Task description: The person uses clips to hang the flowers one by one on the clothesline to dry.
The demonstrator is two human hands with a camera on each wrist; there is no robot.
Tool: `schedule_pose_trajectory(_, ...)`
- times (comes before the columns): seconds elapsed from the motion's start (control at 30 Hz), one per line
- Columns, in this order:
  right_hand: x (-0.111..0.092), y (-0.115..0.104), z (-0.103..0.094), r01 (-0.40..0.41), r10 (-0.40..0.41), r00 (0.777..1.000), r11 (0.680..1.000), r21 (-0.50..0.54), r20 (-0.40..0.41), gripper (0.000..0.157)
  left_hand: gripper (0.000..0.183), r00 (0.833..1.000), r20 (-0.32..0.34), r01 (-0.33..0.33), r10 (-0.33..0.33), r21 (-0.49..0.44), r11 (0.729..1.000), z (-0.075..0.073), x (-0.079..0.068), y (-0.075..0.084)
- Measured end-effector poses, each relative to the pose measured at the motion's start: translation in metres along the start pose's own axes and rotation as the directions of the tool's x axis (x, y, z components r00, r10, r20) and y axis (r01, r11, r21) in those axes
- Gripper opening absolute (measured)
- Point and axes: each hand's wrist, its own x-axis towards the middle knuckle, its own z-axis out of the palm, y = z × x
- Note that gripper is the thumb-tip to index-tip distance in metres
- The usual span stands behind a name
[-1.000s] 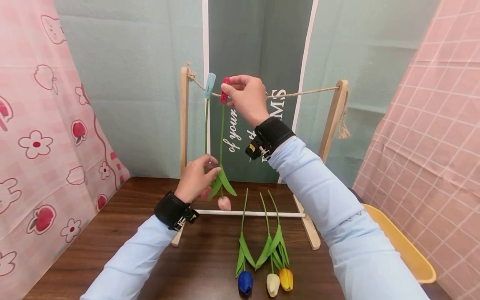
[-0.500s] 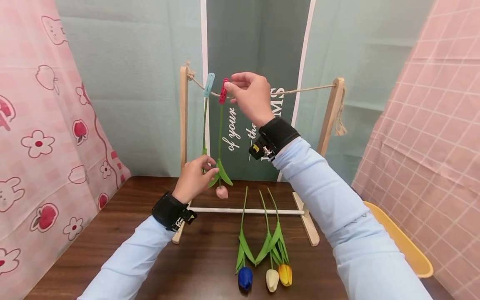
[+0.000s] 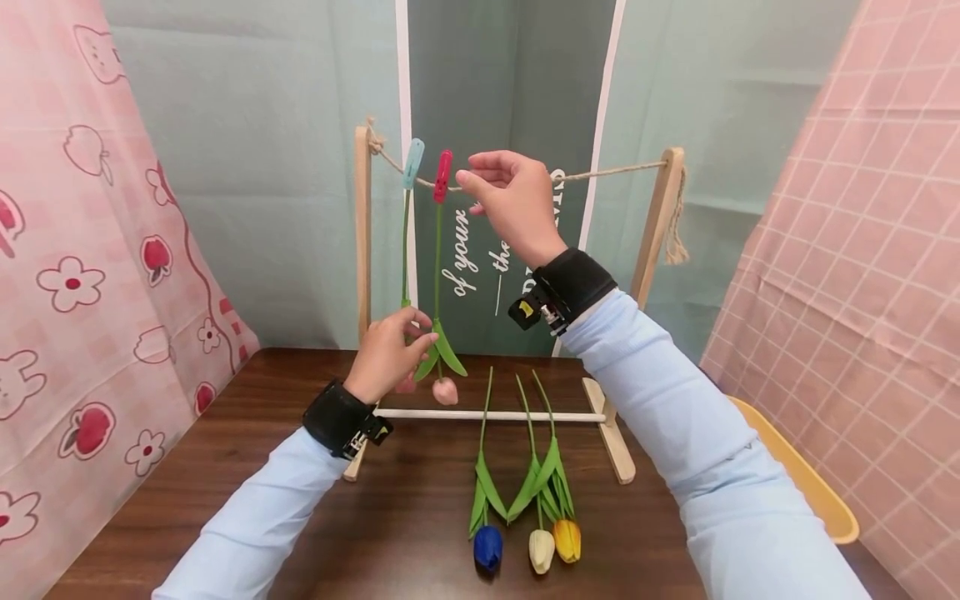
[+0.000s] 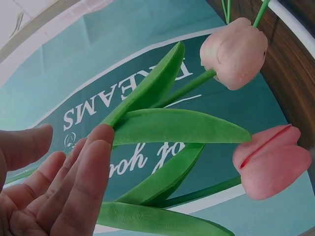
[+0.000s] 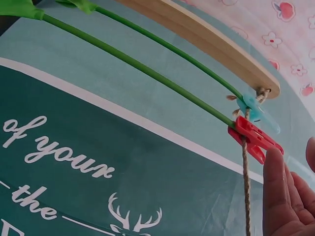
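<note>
A red clothespin (image 3: pixel 442 177) clips the stem of a pale pink tulip (image 3: pixel 445 391) onto a twine rope (image 3: pixel 615 172), so the flower hangs head down. Just left of it, a light blue clothespin (image 3: pixel 413 163) holds a darker pink tulip (image 4: pixel 273 162) the same way. My right hand (image 3: pixel 517 204) is a little right of the red clothespin, thumb and fingers parted with nothing between them. Down by the tulips' leaves (image 4: pixel 182 127) is my left hand (image 3: pixel 390 354); its thumb stands apart from the fingers, and a fingertip overlaps a leaf in the left wrist view.
Wooden posts (image 3: pixel 363 233) carry the rope, with a white crossbar (image 3: pixel 495 415) low between them. On the brown table (image 3: pixel 300 533) lie a blue tulip (image 3: pixel 488 547), a white tulip (image 3: pixel 542 551) and a yellow tulip (image 3: pixel 567 540). A yellow container (image 3: pixel 795 471) stands right, partly behind my sleeve.
My right hand has let go of the red clothespin and moved right, away from it. My left hand has stayed beside the leaves, and the pale pink tulip has swayed slightly.
</note>
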Motion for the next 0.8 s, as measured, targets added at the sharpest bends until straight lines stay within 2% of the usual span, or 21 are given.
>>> schedule_pose_trajectory(0.13,-0.006,0.005,-0.001,0.009,-0.010,1.000,1.000,0.016,0.016,0.030,0.017,1.000,0.004,-0.004,0.004,0.000,1.000,-0.001,-0.002,0.001)
schedule_pose_trajectory(0.47,-0.022,0.015,-0.006,-0.013,0.012,0.999,1.000,0.028,0.053,0.029,0.018,0.999,0.040,0.032,-0.029,-0.057,0.998,-0.002,-0.009,0.000)
schedule_pose_trajectory(0.8,-0.040,0.026,-0.015,-0.025,0.021,0.998,0.998,0.064,0.065,0.029,0.020,0.999,0.040,0.004,-0.003,-0.023,1.000,-0.002,-0.020,-0.007)
